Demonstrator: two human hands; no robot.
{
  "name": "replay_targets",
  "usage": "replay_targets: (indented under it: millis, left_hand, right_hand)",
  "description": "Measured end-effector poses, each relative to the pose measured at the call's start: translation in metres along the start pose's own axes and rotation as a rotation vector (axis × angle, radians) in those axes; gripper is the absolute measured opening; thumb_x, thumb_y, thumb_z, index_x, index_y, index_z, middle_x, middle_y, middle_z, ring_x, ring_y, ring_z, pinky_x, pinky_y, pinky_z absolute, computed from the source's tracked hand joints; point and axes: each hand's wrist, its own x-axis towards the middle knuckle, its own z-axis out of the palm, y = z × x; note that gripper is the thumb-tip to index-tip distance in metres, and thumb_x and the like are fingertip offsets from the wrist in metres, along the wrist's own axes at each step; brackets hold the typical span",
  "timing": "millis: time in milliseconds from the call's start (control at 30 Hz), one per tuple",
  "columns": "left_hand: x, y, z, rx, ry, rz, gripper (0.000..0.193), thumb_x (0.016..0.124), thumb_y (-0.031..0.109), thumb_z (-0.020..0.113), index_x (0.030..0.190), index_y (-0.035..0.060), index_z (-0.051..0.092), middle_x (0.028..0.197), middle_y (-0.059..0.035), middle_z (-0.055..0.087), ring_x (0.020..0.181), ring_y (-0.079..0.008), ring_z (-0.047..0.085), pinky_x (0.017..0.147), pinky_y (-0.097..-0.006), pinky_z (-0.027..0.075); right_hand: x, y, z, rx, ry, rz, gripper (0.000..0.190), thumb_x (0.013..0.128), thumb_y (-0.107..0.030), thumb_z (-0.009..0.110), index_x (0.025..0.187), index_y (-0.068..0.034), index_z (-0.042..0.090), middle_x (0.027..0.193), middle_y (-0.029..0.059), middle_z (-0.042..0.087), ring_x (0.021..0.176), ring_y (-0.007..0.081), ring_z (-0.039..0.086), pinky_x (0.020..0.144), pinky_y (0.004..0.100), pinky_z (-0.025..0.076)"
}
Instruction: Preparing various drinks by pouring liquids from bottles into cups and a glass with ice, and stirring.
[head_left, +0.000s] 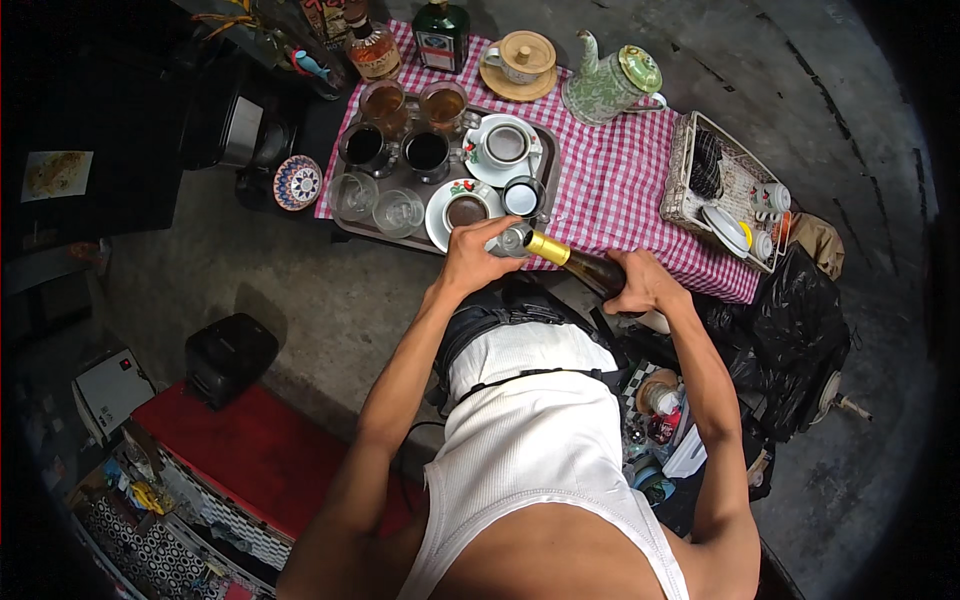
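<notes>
My left hand (476, 255) grips a small clear glass (513, 241) at the near edge of the tray. In my right hand (643, 283) lies a dark bottle (592, 271) with gold foil on its neck, tilted so that its mouth meets or nearly meets the glass rim. Whether liquid flows cannot be told. Beside my left hand, a white cup of brown drink (466, 211) rests on a saucer. A glass with a white layer (520, 199) stands behind it to the right. All of these are on or by the brown serving tray (553, 161).
Mugs of dark drink (426, 153), amber drinks (442, 103) and clear glasses (398, 212) crowd the tray. Behind stand liquor bottles (442, 37), a lidded cup (520, 56) and a green enamel pot (611, 84). A wicker basket (679, 165) sits right on the checkered cloth (600, 172).
</notes>
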Motion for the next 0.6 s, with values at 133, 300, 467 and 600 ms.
replay_targets:
  millis: [133,300,467,600]
  left_hand:
    - [-0.0006,-0.0028,0.0009,-0.005,-0.005,-0.01,0.058,0.06,0.009,0.088,0.115,0.0041,0.07,0.104,-0.0144,0.073,0.095,-0.0209,0.071,0.082,-0.0305,0.054]
    - [-0.0006,-0.0044,0.0012,-0.006,-0.022,-0.023,0.059,0.06,0.009,0.088,0.115,0.0033,0.069,0.105,-0.0142,0.073,0.096,-0.0197,0.071,0.083,-0.0299,0.054]
    - [-0.0019,-0.0073,0.0039,-0.007,-0.023,-0.014,0.059,0.06,0.009,0.088,0.115,0.003,0.069,0.105,-0.0143,0.073,0.096,-0.0197,0.071,0.083,-0.0297,0.053]
    - [-0.0027,-0.0075,0.0049,-0.014,-0.024,-0.008,0.058,0.061,0.01,0.088,0.115,0.0031,0.07,0.104,-0.0146,0.073,0.096,-0.0201,0.071,0.084,-0.0299,0.054]
  right_hand:
    - [-0.0005,-0.001,-0.0019,0.01,-0.003,0.002,0.076,0.048,-0.033,0.078,0.111,0.008,0.064,0.087,0.0291,0.068,0.086,0.0412,0.068,0.082,0.0426,0.053]
    - [0.0004,0.0038,0.0003,0.008,-0.012,-0.003,0.083,0.047,-0.033,0.079,0.117,0.009,0.062,0.091,0.0298,0.068,0.089,0.0405,0.068,0.085,0.0422,0.053]
    - [-0.0013,0.005,0.0,0.002,-0.012,-0.005,0.087,0.047,-0.033,0.079,0.12,0.01,0.06,0.095,0.0306,0.068,0.093,0.0405,0.068,0.089,0.0416,0.053]
    - [-0.0029,0.0039,-0.0004,-0.01,-0.003,-0.007,0.089,0.046,-0.033,0.079,0.121,0.011,0.059,0.096,0.0312,0.067,0.094,0.0406,0.068,0.09,0.0412,0.052]
